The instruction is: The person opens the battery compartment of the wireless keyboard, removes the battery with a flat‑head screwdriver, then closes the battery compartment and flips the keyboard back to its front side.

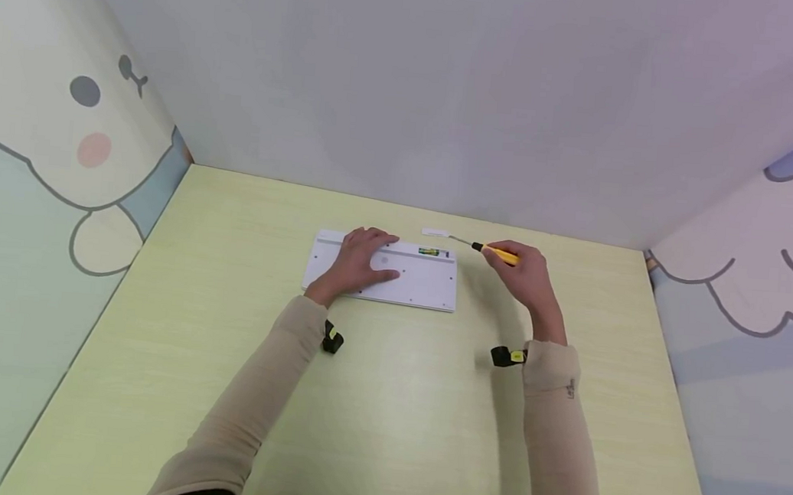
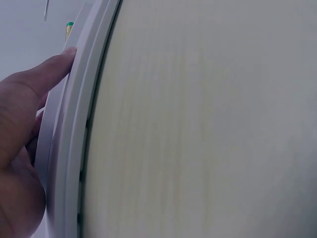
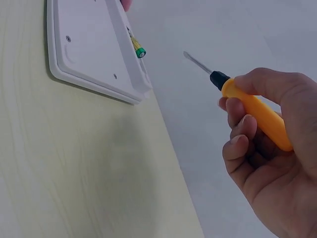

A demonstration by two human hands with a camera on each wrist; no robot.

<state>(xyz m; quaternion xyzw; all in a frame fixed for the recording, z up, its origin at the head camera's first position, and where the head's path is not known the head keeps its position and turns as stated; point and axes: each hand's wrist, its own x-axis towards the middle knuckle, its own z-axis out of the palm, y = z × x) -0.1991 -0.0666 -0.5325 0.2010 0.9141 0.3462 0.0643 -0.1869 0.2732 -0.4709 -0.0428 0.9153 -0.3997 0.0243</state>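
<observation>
A white keyboard (image 1: 408,283) lies underside up on the table, with small screws dotted over its back. In its open battery slot near the far right corner sits a green and gold battery (image 1: 428,251), whose end shows in the right wrist view. My left hand (image 1: 357,262) rests on the left half of the keyboard, thumb and fingers spread. Off the keyboard's right end, my right hand (image 1: 524,276) grips the yellow handle of a flat-tipped screwdriver (image 3: 262,119). Its shaft points left, clear of the keyboard in the right wrist view.
A small white strip (image 1: 435,232), like a battery cover, lies beyond the keyboard's far edge. The pale wood table (image 1: 393,401) meets a plain wall (image 1: 406,110) at the back. Printed panels (image 1: 39,314) stand along both sides.
</observation>
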